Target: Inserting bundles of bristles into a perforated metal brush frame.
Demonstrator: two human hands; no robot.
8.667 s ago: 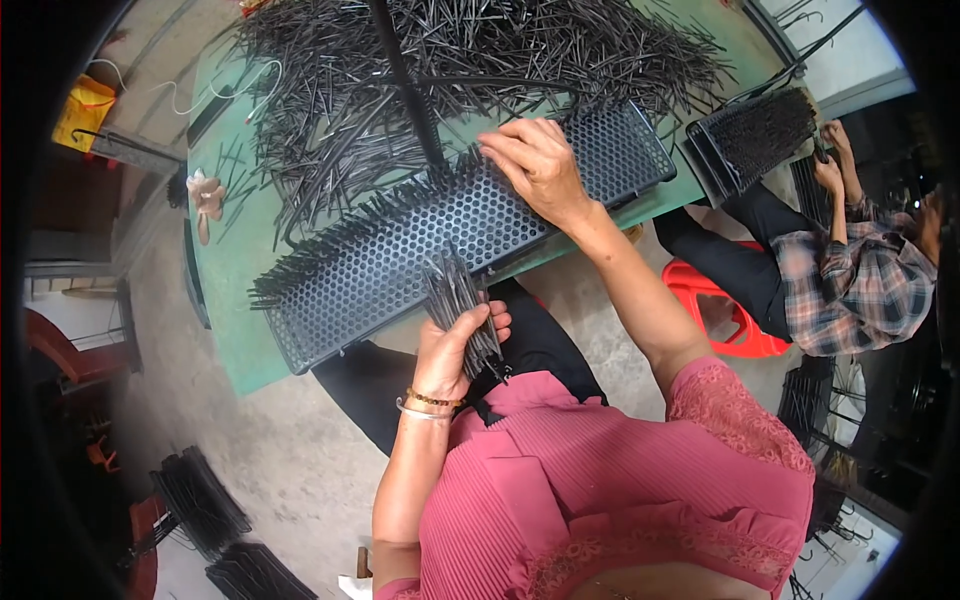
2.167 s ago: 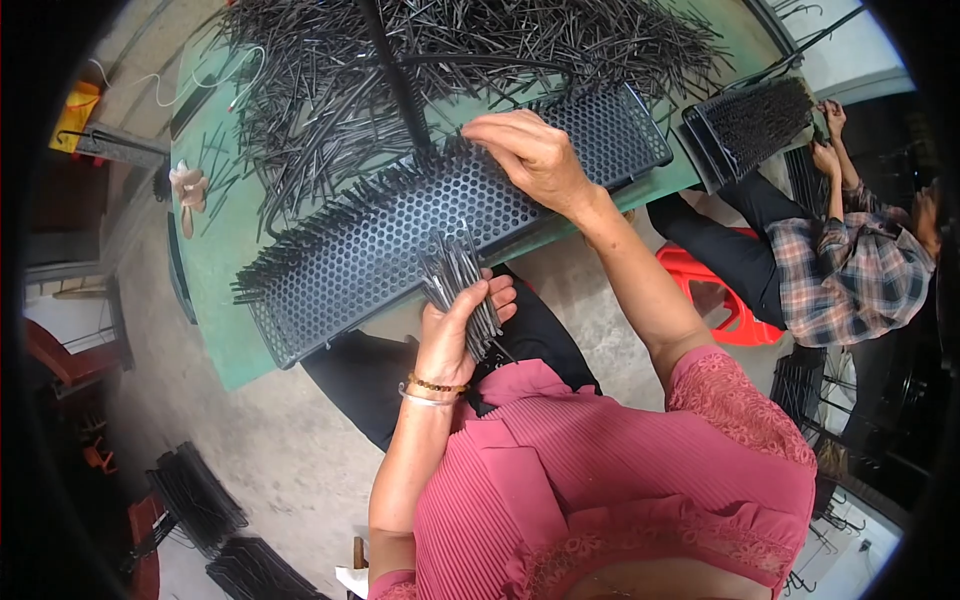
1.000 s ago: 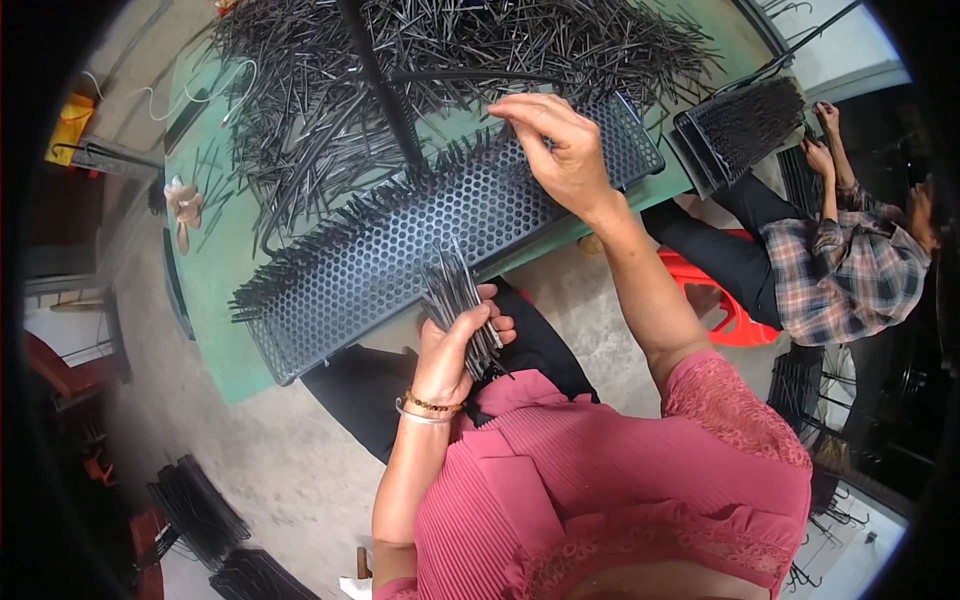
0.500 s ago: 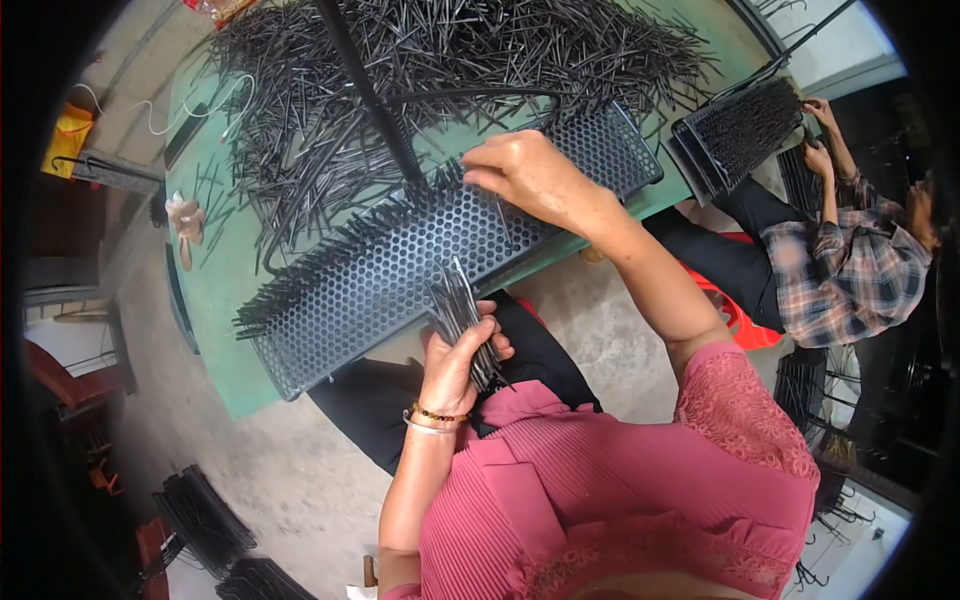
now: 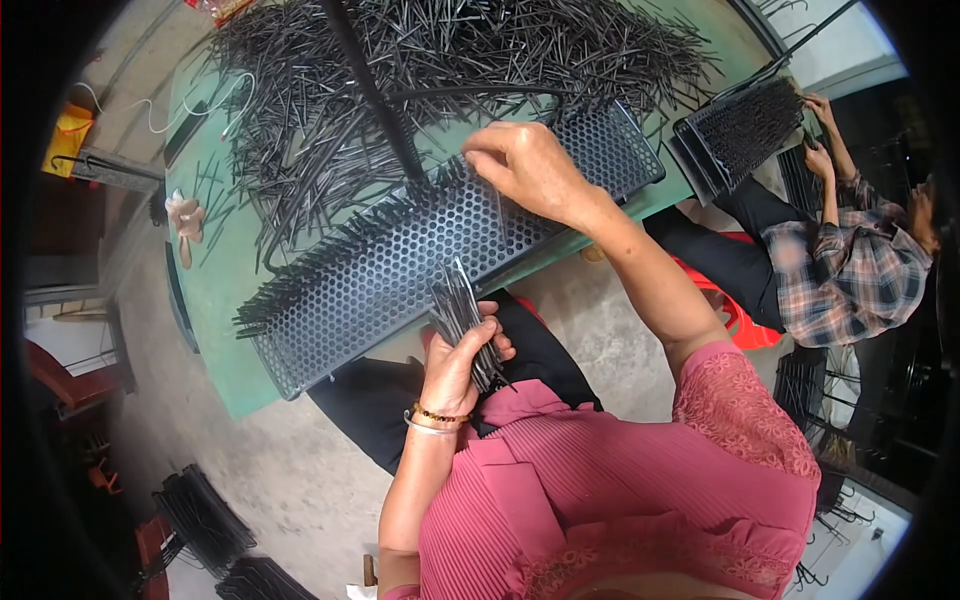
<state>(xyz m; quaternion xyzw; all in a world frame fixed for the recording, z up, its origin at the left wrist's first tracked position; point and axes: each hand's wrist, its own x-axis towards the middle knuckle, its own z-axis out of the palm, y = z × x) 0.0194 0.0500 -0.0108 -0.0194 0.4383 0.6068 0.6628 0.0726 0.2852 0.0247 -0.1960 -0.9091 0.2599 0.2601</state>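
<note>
A long black perforated tray (image 5: 380,280) lies tilted across the front edge of a green table (image 5: 215,290), with thin black rods standing in many of its holes. My left hand (image 5: 458,360) grips a bundle of black rods (image 5: 458,312) just below the tray. My right hand (image 5: 525,165) rests on the tray's upper middle, fingers pinched at a rod going into a hole. A big heap of loose black rods (image 5: 400,70) covers the table behind the tray.
A person in a plaid shirt (image 5: 850,270) sits at the right, hands on another perforated tray (image 5: 745,130). A red stool (image 5: 725,310) stands between us. Stacked black trays (image 5: 205,520) lie on the concrete floor at lower left. A yellow object (image 5: 68,135) sits at far left.
My right hand has moved along the tray's upper edge, placing rods hole by hole. My left hand keeps the bundle near the tray's lower edge. The view has shifted slightly.
</note>
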